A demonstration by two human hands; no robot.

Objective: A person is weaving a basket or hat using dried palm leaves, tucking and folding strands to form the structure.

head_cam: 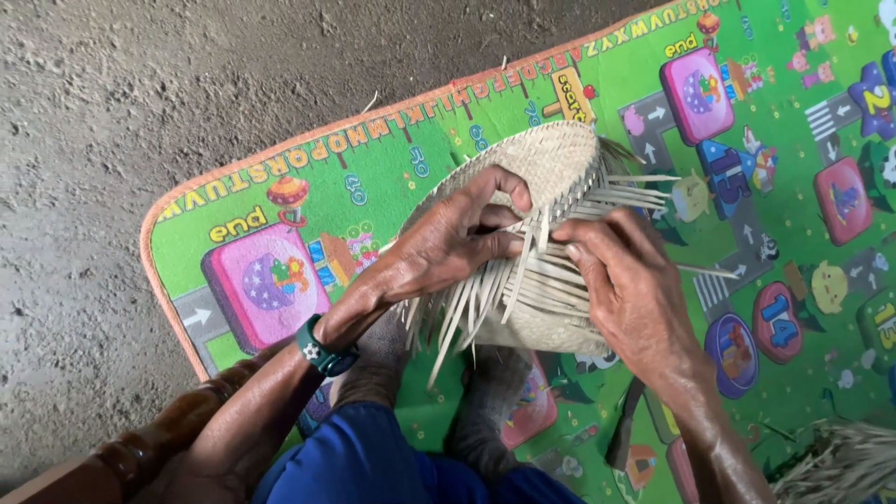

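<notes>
Both forearms are bare, with no sleeves reaching the wrists. The left hand (448,245) has a dark teal wristband (325,352) strapped around its wrist, marked with a small pale flower-like emblem. The right hand (635,294) wears nothing, and no rings show on the fingers (499,217). Bright blue cloth (373,462) covers the lap, and both feet (485,411) are bare.

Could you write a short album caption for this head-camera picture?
Two hands, left hand and right hand, work loose strips of a half-woven straw basket over a colourful play mat.
</notes>
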